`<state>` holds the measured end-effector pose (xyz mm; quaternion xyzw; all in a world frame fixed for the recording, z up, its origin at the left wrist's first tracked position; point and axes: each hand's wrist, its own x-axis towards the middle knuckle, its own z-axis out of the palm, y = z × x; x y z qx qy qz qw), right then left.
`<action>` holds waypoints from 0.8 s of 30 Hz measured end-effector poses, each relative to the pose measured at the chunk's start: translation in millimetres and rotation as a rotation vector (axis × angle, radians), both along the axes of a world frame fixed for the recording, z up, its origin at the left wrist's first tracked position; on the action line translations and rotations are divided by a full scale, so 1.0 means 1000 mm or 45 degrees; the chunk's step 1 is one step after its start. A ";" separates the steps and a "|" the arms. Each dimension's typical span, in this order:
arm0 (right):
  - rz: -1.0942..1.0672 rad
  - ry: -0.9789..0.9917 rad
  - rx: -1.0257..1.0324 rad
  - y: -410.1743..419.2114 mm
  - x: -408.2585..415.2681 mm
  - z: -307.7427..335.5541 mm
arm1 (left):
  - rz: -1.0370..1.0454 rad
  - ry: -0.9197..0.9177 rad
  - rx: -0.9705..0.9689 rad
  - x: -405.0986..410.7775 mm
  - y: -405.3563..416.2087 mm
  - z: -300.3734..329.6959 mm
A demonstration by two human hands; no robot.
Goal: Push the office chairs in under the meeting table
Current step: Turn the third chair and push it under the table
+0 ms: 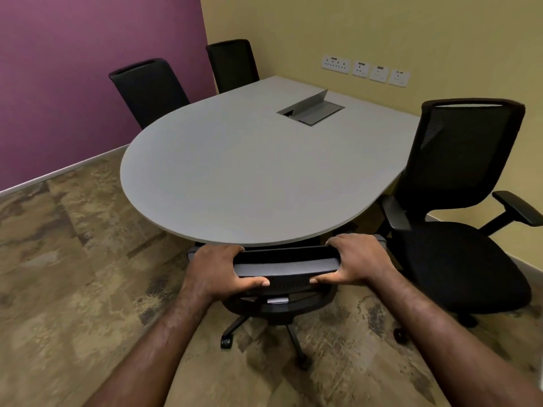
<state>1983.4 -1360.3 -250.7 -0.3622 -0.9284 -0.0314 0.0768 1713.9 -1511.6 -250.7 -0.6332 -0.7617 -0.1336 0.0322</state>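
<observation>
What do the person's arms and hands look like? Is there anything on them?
Both arms are bare all the way to the picture's bottom edge, with no sleeves showing. The left hand and right hand wear no gloves, and no rings, watch or bracelets can be seen.

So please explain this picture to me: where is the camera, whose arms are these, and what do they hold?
There is no machine here. A person wears one camera on the head, looking forward and down, so the arms are the person's own. The left hand and the right hand grip the top of the backrest of the near chair, at the round end of the grey meeting table. In the tabletop is a cable box with its lid raised. Two chairs stand along the purple wall. The right chair is not yet under the table.
</observation>
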 end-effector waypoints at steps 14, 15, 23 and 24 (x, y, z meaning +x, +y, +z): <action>0.194 -0.025 0.025 0.105 -0.010 -0.002 | 0.109 0.001 0.096 0.006 0.070 -0.007; 0.196 -0.030 0.026 0.108 -0.011 -0.002 | 0.111 0.000 0.104 0.005 0.073 -0.007; 0.198 -0.022 0.021 0.123 -0.028 0.001 | 0.097 0.050 0.155 -0.012 0.092 -0.006; 0.203 -0.027 0.018 0.125 -0.029 0.002 | 0.099 0.052 0.159 -0.014 0.094 -0.006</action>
